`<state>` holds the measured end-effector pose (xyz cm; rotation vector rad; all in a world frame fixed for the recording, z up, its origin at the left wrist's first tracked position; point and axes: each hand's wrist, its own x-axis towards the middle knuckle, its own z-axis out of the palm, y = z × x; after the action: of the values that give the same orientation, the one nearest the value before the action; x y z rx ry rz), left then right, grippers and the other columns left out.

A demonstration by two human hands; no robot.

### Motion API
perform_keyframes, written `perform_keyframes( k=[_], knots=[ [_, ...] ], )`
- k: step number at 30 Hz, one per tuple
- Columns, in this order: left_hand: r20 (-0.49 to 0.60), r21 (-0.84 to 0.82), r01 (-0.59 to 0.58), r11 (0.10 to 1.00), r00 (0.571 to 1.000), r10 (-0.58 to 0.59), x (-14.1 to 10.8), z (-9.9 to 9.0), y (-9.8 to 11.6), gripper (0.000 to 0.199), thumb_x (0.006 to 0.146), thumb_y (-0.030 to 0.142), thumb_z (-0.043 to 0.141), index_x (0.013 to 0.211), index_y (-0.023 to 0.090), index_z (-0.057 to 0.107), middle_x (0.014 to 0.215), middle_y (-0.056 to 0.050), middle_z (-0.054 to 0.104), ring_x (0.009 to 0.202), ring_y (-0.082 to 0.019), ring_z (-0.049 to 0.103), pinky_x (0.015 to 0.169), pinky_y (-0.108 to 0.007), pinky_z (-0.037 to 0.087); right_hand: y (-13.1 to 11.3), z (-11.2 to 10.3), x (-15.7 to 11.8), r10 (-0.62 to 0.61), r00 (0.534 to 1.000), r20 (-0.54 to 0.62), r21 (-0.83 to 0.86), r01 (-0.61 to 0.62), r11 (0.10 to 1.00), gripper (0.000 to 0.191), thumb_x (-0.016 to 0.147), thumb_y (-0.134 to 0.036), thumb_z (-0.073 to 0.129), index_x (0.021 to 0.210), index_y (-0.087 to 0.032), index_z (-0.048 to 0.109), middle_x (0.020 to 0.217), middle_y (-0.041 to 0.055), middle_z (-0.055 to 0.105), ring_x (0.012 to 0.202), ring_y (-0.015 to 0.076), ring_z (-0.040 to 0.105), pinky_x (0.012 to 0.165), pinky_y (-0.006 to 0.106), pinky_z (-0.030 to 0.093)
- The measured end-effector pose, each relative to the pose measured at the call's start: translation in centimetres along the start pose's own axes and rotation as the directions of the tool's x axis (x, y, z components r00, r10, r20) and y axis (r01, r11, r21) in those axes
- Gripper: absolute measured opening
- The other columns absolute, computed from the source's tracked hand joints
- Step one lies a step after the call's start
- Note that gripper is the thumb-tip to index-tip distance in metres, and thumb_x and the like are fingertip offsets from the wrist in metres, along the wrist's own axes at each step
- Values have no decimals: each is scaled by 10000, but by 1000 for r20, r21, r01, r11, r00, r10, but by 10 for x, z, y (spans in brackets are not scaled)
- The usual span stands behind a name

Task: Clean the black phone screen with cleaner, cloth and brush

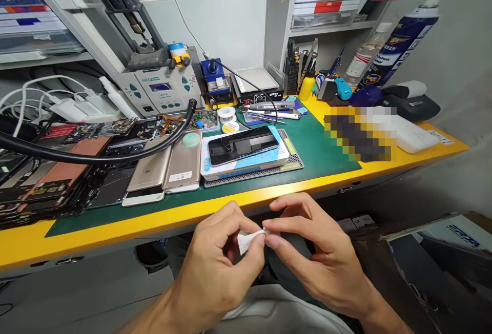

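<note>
Currently: one white tissue (247, 242), before the bench (115, 232); gripped between thumb and curled fingers of my left hand (225, 257); narrow end lightly pinched by my right hand (326, 252).

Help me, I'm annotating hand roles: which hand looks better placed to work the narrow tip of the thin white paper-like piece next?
Probably the right hand: its thumb and a finger sit at the narrow tip of the thin white paper-like piece, while the left hand holds its wider part.

White scrap (244, 243), green mat (323, 154), yellow bench (146, 225), black phone (244, 147), blurred item (357, 137) perhaps black
</note>
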<state>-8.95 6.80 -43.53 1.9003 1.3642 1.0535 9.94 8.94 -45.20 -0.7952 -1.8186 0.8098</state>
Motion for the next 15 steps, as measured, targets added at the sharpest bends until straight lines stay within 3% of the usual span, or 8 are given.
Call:
perform_keyframes(
  k=[3, 8, 12, 15],
  knots=[
    [30, 33, -3, 999, 1000, 2, 0, -1, -1, 149, 887, 159, 606, 756, 201, 662, 648, 35, 497, 536, -78, 429, 469, -214, 318, 0, -3, 2, -54, 998, 24, -52, 55, 997, 251, 894, -57, 680, 1099, -185, 749, 1147, 106, 611, 1051, 192, 629, 824, 289, 556],
    [72, 67, -10, 998, 997, 5, -1, -3, -1, 140, 891, 163, 604, 775, 208, 669, 661, 33, 500, 531, -76, 427, 473, -217, 325, -1, -4, 1, -81, 993, 82, -74, 87, 993, 244, 880, -27, 650, 1069, -157, 734, 1138, 121, 609, 1112, 220, 609, 907, 324, 549],
    [75, 84, 3, 996, 997, -9, -2, -2, -1, 158, 880, 173, 611, 728, 201, 646, 647, 32, 490, 531, -79, 421, 474, -224, 321, 1, 1, -2, 63, 997, -49, 69, -59, 996, 155, 916, -74, 631, 973, -198, 705, 1053, 71, 641, 1055, 195, 630, 936, 320, 528],
    [57, 50, 48, 998, 997, -51, -2, -1, 1, 178, 878, 172, 600, 709, 202, 649, 630, 30, 497, 540, -85, 448, 477, -221, 330, 4, 2, -3, 251, 962, -107, 281, -212, 936, 108, 983, -169, 614, 933, -230, 687, 978, 29, 664, 1004, 169, 643, 912, 281, 524]
  ],
)
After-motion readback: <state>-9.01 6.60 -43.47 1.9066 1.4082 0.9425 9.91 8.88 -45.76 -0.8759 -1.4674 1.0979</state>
